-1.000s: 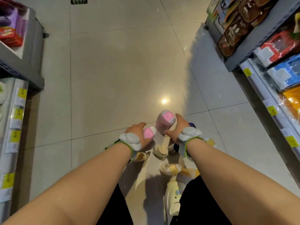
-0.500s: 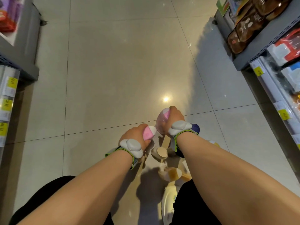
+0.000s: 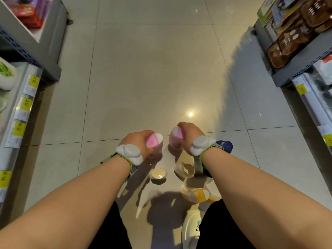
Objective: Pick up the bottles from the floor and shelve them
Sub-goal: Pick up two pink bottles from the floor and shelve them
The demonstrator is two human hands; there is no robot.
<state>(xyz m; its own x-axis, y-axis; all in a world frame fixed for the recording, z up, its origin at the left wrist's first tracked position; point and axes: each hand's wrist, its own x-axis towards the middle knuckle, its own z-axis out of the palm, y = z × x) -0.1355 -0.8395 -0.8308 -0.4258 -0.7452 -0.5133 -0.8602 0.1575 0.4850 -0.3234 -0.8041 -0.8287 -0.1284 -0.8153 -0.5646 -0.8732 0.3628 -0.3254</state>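
I hold a pink bottle in each hand. The pink bottle in my left hand (image 3: pixel 154 145) has a bright pink patch next to a white part, and its body looks pale and see-through. My left hand (image 3: pixel 138 141) is wrapped around it from the left side, fingers curled tight on it. The pink bottle in my right hand (image 3: pixel 176 139) looks the same, pink and white at the end and a dusty pink lower down. My right hand (image 3: pixel 188 134) comes over it from the top and my fingers curl around it. The two bottles are close together but not touching, up above the floor (image 3: pixel 152 72).

More bottles are down on the floor under my hands. A cream bottle (image 3: pixel 158 174) stands just below my left wrist. A second cream bottle (image 3: pixel 186 170) is tilted beside it. A yellow bottle (image 3: pixel 195 194) lies nearer to my legs. A dark blue bottle (image 3: pixel 224 146) peeks out behind my right wrist. A big white bottle (image 3: pixel 191 229) lies between my legs, partly hidden.

I wear a grey wrist band (image 3: pixel 130 154) on my left arm and one on my right.

The left shelf (image 3: pixel 19 112) and the right shelf (image 3: pixel 309 90) have yellow price tags.
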